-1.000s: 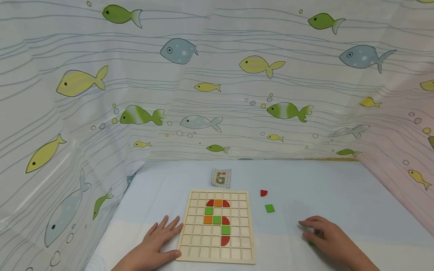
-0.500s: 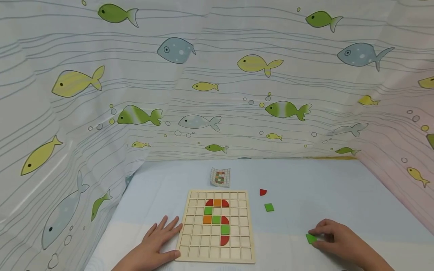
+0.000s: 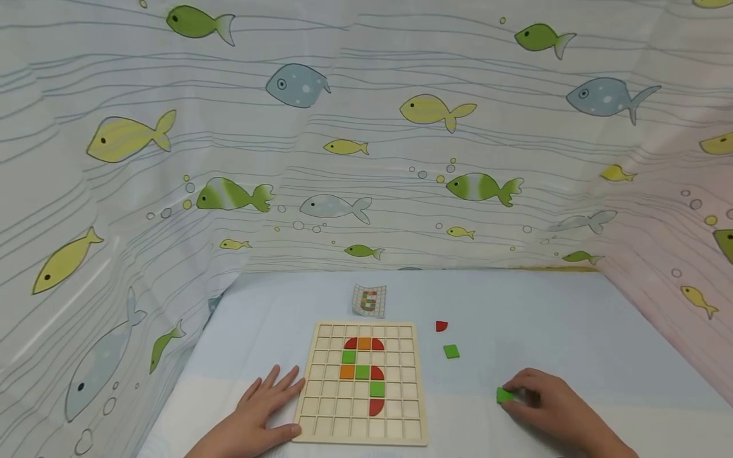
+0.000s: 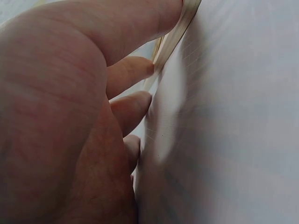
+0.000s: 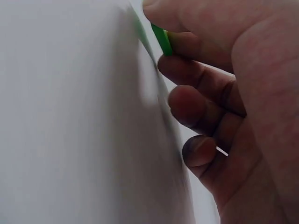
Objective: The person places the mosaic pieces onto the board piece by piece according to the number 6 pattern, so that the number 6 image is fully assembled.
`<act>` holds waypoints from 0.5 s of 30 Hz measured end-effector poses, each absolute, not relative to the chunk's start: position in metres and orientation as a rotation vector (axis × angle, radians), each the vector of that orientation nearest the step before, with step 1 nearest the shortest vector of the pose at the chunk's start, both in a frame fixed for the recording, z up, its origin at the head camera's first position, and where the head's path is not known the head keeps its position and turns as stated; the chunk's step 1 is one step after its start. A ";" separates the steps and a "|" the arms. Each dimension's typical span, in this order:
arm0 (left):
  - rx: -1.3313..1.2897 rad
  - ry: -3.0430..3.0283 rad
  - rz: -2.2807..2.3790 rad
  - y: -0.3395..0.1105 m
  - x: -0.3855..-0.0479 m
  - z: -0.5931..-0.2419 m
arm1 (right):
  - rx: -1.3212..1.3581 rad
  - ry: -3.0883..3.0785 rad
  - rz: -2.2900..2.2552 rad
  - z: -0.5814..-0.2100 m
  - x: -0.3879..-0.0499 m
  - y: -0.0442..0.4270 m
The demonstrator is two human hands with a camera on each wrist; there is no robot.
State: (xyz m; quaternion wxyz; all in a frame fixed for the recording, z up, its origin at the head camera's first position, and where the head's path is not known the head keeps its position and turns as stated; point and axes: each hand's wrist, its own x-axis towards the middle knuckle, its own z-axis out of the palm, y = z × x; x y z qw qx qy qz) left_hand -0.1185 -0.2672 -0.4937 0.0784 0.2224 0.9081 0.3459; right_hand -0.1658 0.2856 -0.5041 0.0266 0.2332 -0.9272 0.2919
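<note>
A pale wooden grid board (image 3: 326, 426) lies on the table, with red, orange and green tiles set in some of its squares. My left hand (image 3: 258, 410) rests flat beside the board, fingers spread, its thumb and fingertips touching the left edge; the left wrist view shows the same contact at the board's rim (image 4: 187, 21). To the right of the board, my right hand (image 3: 550, 404) pinches a green square tile (image 3: 504, 395) between thumb and fingers. In the right wrist view that green tile (image 5: 161, 39) is held a little above the cloth, its other fingers curled loosely.
A loose green square tile (image 3: 452, 351) and a red quarter-round tile (image 3: 441, 326) lie right of the board. Behind it is a small pattern card (image 3: 369, 301) with a coloured figure on a grid. A fish-printed curtain (image 3: 401, 210) surrounds the table.
My right hand has pinched the green tile, which was mostly hidden under it, and moved left toward the board with it. My left hand stays at the board's edge.
</note>
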 end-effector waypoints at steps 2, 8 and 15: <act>0.675 2.731 1.019 -0.267 -0.118 -0.494 | 0.718 -2.852 0.918 -0.504 -0.166 0.279; 0.647 2.726 1.006 -0.268 -0.119 -0.494 | 0.825 -2.736 0.905 -0.500 -0.168 0.255; 0.615 2.720 0.997 -0.268 -0.119 -0.494 | 0.860 -2.817 0.905 -0.490 -0.171 0.220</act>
